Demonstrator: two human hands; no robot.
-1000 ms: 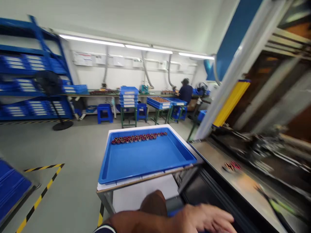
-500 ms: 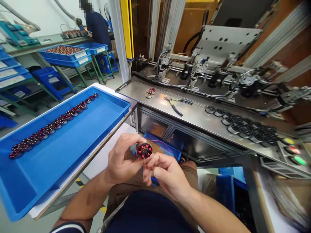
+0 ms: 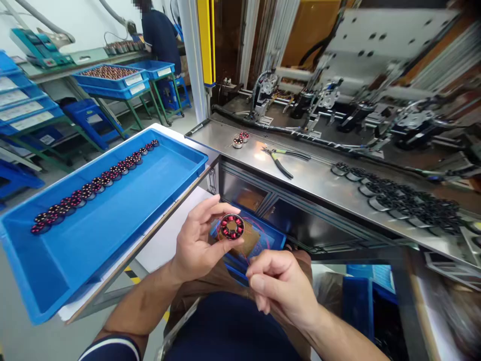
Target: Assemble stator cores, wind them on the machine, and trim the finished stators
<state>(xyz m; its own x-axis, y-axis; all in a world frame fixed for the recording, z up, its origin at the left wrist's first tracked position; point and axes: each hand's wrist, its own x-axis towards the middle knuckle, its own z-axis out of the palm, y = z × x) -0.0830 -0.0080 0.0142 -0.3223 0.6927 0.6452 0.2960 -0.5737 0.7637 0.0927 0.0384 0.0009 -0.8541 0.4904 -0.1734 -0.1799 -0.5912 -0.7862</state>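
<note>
My left hand (image 3: 197,245) grips a round motor stator (image 3: 239,229) by its rim, thumb below and fingers above. The ring-shaped stator has red windings, and its open face is turned up toward me. Just to its lower right, my right hand (image 3: 283,281) is closed in a pinch at a thin red wire (image 3: 246,258) that runs down from the stator. The tips of the pinching fingers partly hide the wire's end. Beneath the hands, a blue bin (image 3: 276,238) holds brown cardboard and loose strands of red wire.
A blue tray (image 3: 124,220) at left carries a row of wound stators (image 3: 88,190). Cutting pliers (image 3: 278,163) and two stators (image 3: 238,142) lie on the metal bench (image 3: 315,183). Many black-topped parts (image 3: 398,193) stand at right before a machine (image 3: 326,100). A person (image 3: 161,37) works behind.
The stator has turned to face up more squarely toward me. My right hand has moved away from it, down and to the right, with the wire. The view has shifted slightly.
</note>
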